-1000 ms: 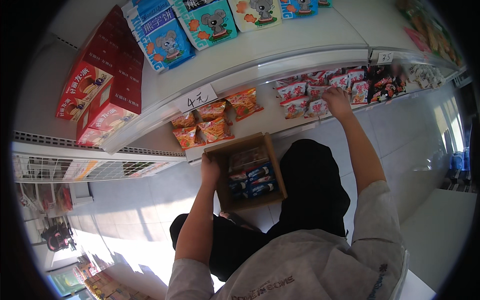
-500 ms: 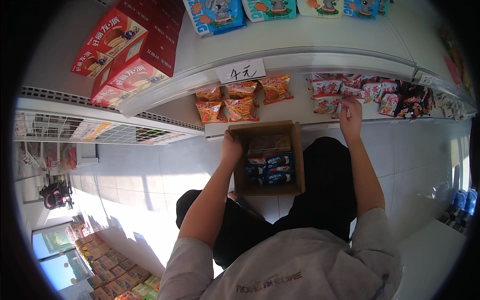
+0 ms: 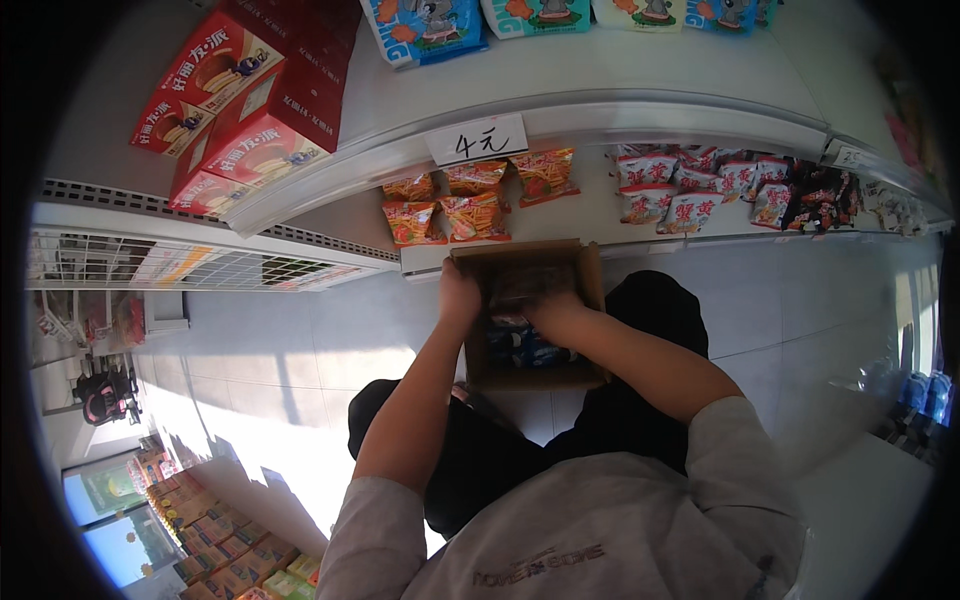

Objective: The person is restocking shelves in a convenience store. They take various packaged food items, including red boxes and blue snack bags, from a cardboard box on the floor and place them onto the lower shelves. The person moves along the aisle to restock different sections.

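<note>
A cardboard box [image 3: 594,275] with its top uncovered sits in front of the low shelf, between my knees. My left hand [image 3: 460,288] holds it by the upper left wall, fingers hooked over the edge. Down inside the box is my right hand [image 3: 556,312], its fingers hidden among the contents. Blue packets [image 3: 540,352] lie in the near part, and a clear-looking plastic pack [image 3: 515,285] lies in the far part, dim in shadow. On the shelf beyond stand orange snack bags [image 3: 475,215] at left and red-and-white snack bags [image 3: 690,212] at right.
The shelf edge [image 3: 640,112] above juts out over the snack bags, with a white price card [image 3: 478,140] on it. Red cartons [image 3: 265,135] and blue bags [image 3: 425,30] stand on that upper shelf. A wire rack [image 3: 210,262] is at left; stacked cartons [image 3: 230,545] are at lower left.
My right hand has come from the red-and-white bags on the shelf down into the box. A bag now stands where it was. My left hand stays on the box wall.
</note>
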### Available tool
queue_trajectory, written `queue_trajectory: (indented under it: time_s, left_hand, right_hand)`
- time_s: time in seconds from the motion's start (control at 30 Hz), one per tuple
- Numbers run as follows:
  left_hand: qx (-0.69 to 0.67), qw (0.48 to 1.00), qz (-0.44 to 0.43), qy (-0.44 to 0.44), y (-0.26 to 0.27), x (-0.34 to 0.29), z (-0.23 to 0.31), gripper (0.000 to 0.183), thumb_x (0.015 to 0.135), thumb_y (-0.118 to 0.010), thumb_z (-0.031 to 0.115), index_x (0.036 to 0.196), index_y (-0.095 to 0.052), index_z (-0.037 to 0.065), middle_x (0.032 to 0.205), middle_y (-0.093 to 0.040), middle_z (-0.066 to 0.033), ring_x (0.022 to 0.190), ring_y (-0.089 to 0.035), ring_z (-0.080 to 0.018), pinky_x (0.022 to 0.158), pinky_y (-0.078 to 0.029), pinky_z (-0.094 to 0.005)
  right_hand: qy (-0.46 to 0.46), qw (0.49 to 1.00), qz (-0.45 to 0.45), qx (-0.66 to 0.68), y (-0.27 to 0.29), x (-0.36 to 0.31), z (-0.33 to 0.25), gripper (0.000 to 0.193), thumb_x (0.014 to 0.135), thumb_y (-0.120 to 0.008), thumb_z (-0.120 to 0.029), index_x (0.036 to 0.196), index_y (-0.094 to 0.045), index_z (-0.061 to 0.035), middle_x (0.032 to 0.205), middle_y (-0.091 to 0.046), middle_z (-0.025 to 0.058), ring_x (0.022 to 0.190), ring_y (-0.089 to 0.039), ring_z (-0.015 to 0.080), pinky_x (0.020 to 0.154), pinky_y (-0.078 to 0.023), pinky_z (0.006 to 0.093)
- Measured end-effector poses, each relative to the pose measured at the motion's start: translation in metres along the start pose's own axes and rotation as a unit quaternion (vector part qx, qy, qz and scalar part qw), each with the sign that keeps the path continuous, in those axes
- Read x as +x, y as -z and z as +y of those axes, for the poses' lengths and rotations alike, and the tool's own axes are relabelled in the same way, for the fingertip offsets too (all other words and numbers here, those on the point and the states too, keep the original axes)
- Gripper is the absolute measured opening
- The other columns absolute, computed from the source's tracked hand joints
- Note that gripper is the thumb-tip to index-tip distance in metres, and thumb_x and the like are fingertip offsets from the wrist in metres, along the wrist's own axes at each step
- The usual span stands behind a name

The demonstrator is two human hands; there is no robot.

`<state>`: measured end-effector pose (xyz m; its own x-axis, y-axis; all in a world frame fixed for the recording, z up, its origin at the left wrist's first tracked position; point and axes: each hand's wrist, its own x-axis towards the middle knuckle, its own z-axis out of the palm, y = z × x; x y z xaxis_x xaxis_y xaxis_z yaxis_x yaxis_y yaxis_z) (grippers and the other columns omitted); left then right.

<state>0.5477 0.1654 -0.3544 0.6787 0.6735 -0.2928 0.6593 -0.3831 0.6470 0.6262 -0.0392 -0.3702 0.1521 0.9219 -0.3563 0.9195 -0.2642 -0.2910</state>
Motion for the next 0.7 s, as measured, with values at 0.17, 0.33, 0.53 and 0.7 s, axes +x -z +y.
queue_trajectory:
  time_s: [0.17, 0.33, 0.53, 0.7]
  left_hand:
    - [-0.008, 1.000, -0.004, -0.006, 0.003, 0.005, -0.012, 0.044, 0.098, -0.052, 0.011, 0.137, -0.045, -0.007, 0.123, -0.064, -0.0391, 0.119, -0.059, -0.0563, 0.098, -0.050, -0.0569]
    - [-0.033, 0.999, 0.014, -0.019, -0.004, 0.012, -0.028, 0.035, 0.101, -0.052, 0.017, 0.130, -0.050, -0.004, 0.120, -0.066, -0.0368, 0.118, -0.060, -0.0560, 0.097, -0.050, -0.0581]
    - [-0.026, 1.000, 0.005, -0.004, -0.003, 0.010, -0.010, 0.034, 0.101, -0.055, 0.016, 0.130, -0.052, -0.001, 0.122, -0.067, -0.0339, 0.119, -0.061, -0.0526, 0.097, -0.051, -0.0554]
    - [-0.008, 1.000, 0.004, 0.012, 0.000, 0.007, 0.003, 0.039, 0.100, -0.055, 0.016, 0.134, -0.051, -0.002, 0.124, -0.066, -0.0338, 0.121, -0.061, -0.0527, 0.100, -0.050, -0.0553]
  right_hand:
    - [-0.061, 0.994, -0.084, 0.040, 0.014, 0.004, 0.006, 0.040, 0.089, -0.071, -0.016, 0.128, -0.068, -0.0087, 0.115, -0.074, 0.0183, 0.111, -0.070, 0.0366, 0.096, -0.056, 0.0497]
    - [-0.019, 0.998, -0.044, 0.035, 0.007, 0.004, 0.013, 0.041, 0.087, -0.072, -0.017, 0.127, -0.067, -0.0082, 0.121, -0.070, 0.0187, 0.117, -0.067, 0.0361, 0.093, -0.058, 0.0488]
    - [0.016, 0.991, -0.027, 0.132, 0.036, -0.014, 0.013, 0.053, 0.082, -0.080, -0.026, 0.128, -0.063, -0.0063, 0.122, -0.066, 0.0185, 0.115, -0.065, 0.0386, 0.094, -0.057, 0.0466]
    - [0.073, 0.955, 0.123, 0.260, 0.108, -0.066, 0.003, 0.055, 0.082, -0.083, -0.029, 0.127, -0.061, -0.0049, 0.119, -0.064, 0.0167, 0.109, -0.066, 0.0372, 0.092, -0.056, 0.0452]
